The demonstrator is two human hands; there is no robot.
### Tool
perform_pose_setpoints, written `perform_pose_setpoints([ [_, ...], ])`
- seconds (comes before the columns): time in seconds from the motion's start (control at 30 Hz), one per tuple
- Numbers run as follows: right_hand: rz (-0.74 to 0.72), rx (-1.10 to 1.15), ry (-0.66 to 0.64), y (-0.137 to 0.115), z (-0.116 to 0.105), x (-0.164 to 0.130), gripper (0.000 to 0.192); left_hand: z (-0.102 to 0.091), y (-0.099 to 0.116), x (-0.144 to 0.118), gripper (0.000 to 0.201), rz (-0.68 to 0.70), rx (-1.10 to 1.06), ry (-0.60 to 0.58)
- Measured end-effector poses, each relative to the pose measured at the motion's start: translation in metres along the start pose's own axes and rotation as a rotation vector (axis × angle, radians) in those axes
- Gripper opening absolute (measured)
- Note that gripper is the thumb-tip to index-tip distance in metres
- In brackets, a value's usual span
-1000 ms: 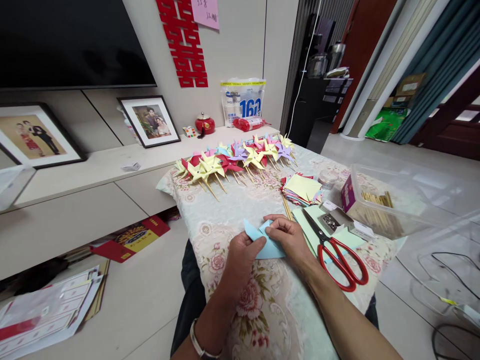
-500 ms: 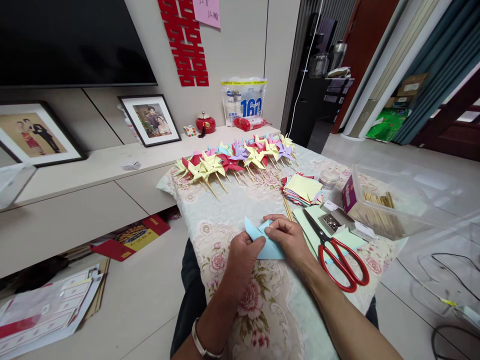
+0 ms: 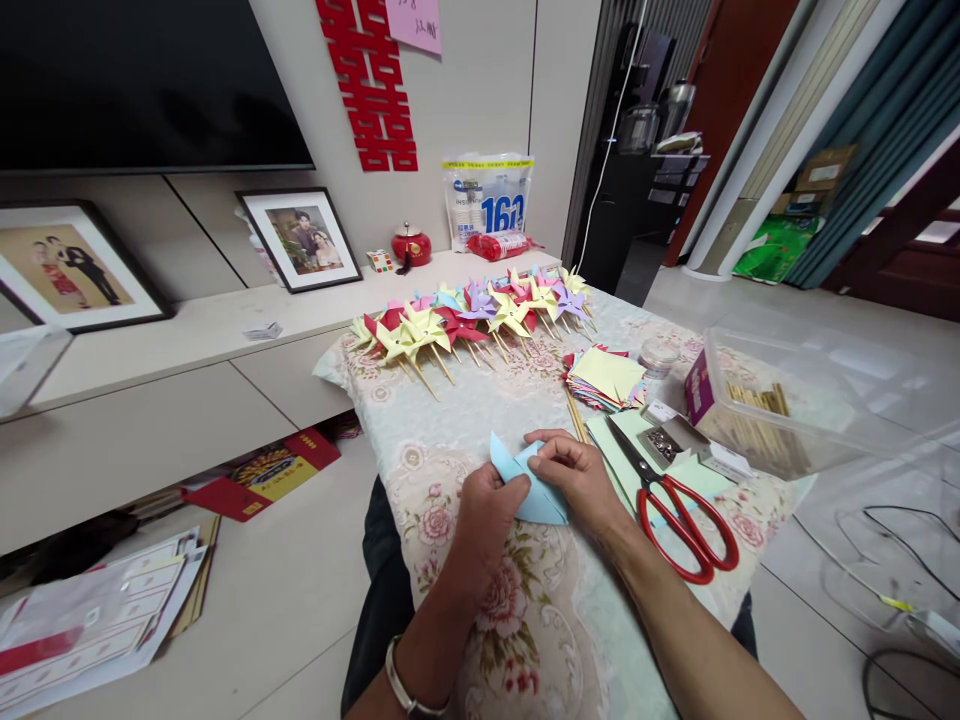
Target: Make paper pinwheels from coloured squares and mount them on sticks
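Observation:
A light blue sheet of paper, cut and partly folded, is held between my two hands above the flowered tablecloth. My left hand pinches its left side, thumb on top. On the upper right part, the thumb and fingers of my right hand are closed on the paper. Beside my right forearm lie scissors with red handles, blades pointing away from me. They rest on pale green paper next to a small open box of metal fasteners.
Finished paper pinwheels on sticks fill the table's far side. A stack of coloured paper squares lies nearer, right of centre. A clear plastic bin with wooden sticks stands at the right edge. Behind is a white cabinet.
The lower edge of the blue paper has shifted slightly, and its sheet is tilted a little differently. Both hands keep their grip almost in place.

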State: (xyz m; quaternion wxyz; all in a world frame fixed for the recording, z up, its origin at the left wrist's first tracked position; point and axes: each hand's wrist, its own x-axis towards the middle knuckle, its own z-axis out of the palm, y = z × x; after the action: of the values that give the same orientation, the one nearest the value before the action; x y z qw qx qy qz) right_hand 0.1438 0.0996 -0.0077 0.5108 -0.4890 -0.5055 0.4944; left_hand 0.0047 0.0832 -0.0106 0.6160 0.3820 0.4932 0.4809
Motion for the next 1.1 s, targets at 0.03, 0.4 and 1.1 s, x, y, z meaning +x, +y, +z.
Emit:
perform_pose_setpoints([
  [0.03,0.001,0.002,-0.002,0.000,0.000,0.000,0.018,0.000,-0.001,0.001,0.020,-0.008,-0.006,0.003],
  [0.4,-0.008,0.008,0.031,0.000,0.001,0.000,0.016,0.003,-0.002,0.000,0.027,0.017,-0.080,-0.018],
  [1.1,-0.006,0.124,0.088,0.009,-0.006,0.004,0.036,0.000,0.000,0.001,0.021,0.009,-0.133,-0.053],
])
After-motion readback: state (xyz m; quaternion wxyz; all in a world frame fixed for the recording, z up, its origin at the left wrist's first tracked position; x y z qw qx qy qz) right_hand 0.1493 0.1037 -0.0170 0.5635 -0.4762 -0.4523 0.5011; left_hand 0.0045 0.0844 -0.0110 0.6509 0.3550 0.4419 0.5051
